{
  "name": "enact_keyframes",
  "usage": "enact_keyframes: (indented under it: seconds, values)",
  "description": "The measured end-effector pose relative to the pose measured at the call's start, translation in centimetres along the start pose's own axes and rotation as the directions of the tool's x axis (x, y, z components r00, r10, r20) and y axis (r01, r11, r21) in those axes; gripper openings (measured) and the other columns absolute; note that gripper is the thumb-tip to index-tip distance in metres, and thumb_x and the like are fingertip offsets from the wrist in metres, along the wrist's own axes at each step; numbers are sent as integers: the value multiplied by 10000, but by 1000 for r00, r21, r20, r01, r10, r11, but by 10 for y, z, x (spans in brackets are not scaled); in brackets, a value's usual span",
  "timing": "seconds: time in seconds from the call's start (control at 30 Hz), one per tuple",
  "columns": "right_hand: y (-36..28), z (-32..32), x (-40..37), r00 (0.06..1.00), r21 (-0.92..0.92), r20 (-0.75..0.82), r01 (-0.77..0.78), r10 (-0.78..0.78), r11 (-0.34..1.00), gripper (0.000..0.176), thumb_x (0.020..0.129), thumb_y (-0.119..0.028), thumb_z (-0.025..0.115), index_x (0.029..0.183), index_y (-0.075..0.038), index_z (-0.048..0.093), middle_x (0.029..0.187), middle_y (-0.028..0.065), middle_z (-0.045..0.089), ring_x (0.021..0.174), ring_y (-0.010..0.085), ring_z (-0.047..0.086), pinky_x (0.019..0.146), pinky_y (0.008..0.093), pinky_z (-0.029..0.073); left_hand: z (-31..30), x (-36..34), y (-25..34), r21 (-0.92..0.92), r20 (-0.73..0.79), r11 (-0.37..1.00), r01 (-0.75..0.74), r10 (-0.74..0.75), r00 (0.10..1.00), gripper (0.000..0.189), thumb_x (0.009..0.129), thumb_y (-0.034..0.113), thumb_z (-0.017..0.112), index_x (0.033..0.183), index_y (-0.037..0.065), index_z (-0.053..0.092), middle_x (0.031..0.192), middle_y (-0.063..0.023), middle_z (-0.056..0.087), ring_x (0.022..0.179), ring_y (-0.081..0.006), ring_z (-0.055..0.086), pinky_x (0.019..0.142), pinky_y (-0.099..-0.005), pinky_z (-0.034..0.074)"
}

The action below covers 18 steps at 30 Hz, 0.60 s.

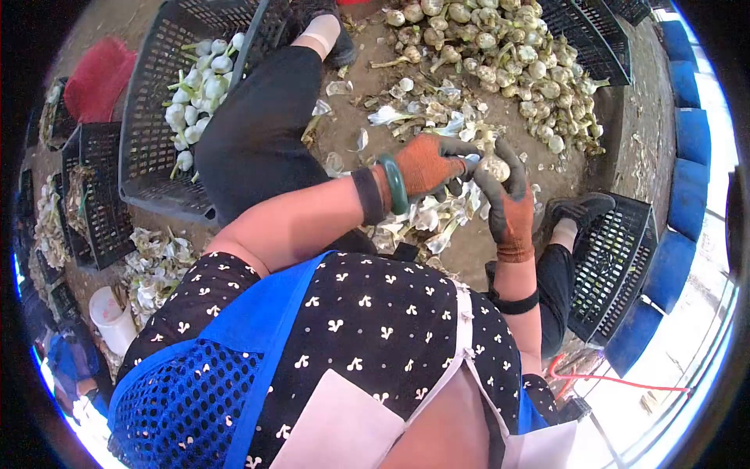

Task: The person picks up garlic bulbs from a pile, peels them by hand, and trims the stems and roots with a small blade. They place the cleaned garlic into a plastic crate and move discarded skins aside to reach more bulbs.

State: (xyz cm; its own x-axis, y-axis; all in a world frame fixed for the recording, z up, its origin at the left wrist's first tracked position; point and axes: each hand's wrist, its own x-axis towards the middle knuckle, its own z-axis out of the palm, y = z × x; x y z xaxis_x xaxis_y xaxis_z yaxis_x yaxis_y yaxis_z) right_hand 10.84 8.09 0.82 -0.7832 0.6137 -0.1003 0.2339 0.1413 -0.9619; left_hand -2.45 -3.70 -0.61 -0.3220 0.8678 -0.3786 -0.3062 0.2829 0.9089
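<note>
Right hand (512, 207): fingers curled around garlic bulb (494, 166). Left hand (426, 164): fingers pinching its skin. Advisable: steady grip, shallow pulls, cloves unbruised.

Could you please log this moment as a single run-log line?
left hand: pinching garlic bulb | right hand: gripping it | ground ahead: garlic pile, loose skins | beside left leg: crate of cleaned garlic

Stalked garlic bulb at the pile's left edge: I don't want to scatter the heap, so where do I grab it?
Take the stalked garlic bulb by its stalk, coming from the left. The stalk lies flat, pointing away from the pile, so fingers likely miss the other bulbs.
</note>
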Motion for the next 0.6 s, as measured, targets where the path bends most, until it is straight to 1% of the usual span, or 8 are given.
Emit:
enact_keyframes:
  seconds: [0.1, 0.17, 0.23, 0.37, 0.43, 0.53, 0.57, 0.6]
  values:
    - [-14, -3, -4, 991, -87, 123, -39, 50, 995, 540, 751, -124, 696, 1225, 1, 470, 1198, 125, 515, 1055, 186, 507, 851, 319, 455, -5, 1, 0, -91, 90, 992, 87, -78, 993, 324, 804, 184, 578, 1093, 39, 596, 859, -110, 645, 620, -145, 603, 508, -275, 517]
    - [-21, -5, -3, 992, -324, 122, 25, 15, 946, 527, 715, -145, 722, 1185, -20, 518, 1168, 136, 543, 1016, 229, 553, 834, 338, 468, -8, 5, -5, 13, 148, 1000, 14, -16, 989, 318, 807, 187, 575, 1084, 32, 597, 851, -113, 647, 591, -150, 607, 488, -264, 510]
    - [-23, -6, -4, 957, -671, 228, 286, -177, 684, 498, 689, -153, 724, 1148, -65, 553, 1133, 149, 557, 992, 309, 562, 819, 373, 474, -8, 8, -12, 14, 125, 1000, 21, -22, 992, 285, 802, 193, 581, 1037, 37, 620, 826, -108, 650, 573, -145, 608, 483, -263, 508]
    - [-21, 1, -8, 941, -728, 248, 339, -231, 596, 480, 675, -164, 721, 1125, -100, 566, 1102, 155, 562, 968, 372, 547, 825, 398, 465, -5, 15, -28, 97, 47, 994, -48, 43, 998, 206, 796, 196, 575, 935, 67, 655, 782, -89, 653, 569, -145, 615, 494, -277, 511]
    - [-20, 9, -10, 884, -807, 256, 418, -391, 418, 457, 686, -166, 708, 1114, -100, 564, 1078, 145, 571, 974, 366, 544, 844, 405, 454, -4, 19, -31, 393, 51, 819, -418, 435, 899, 190, 794, 175, 555, 923, 80, 657, 750, -89, 650, 604, -165, 624, 514, -290, 514]
    - [-12, 13, -13, 861, -871, 277, 412, -427, 267, 507, 721, -119, 693, 1196, -78, 522, 1148, 134, 550, 965, 296, 577, 808, 340, 471, 0, 16, -18, 215, -33, 971, -109, 118, 992, 206, 787, 178, 554, 936, 77, 653, 752, -101, 648, 639, -186, 623, 579, -320, 520]
    - [-9, 14, -12, 861, -871, 277, 413, -425, 268, 507, 721, -119, 693, 1196, -78, 522, 1148, 134, 550, 965, 296, 577, 808, 340, 471, 0, 15, -16, 65, -42, 998, 25, -22, 999, 220, 783, 188, 560, 947, 73, 651, 765, -111, 648, 641, -188, 620, 601, -327, 520]
    - [-5, 15, -10, 971, -597, 51, 216, -232, 773, 502, 736, -112, 687, 1199, -40, 507, 1174, 132, 536, 1019, 260, 548, 854, 330, 445, -1, 14, -16, 65, -44, 998, 27, -25, 999, 220, 783, 188, 560, 947, 73, 651, 765, -111, 648, 641, -188, 620, 601, -327, 520]
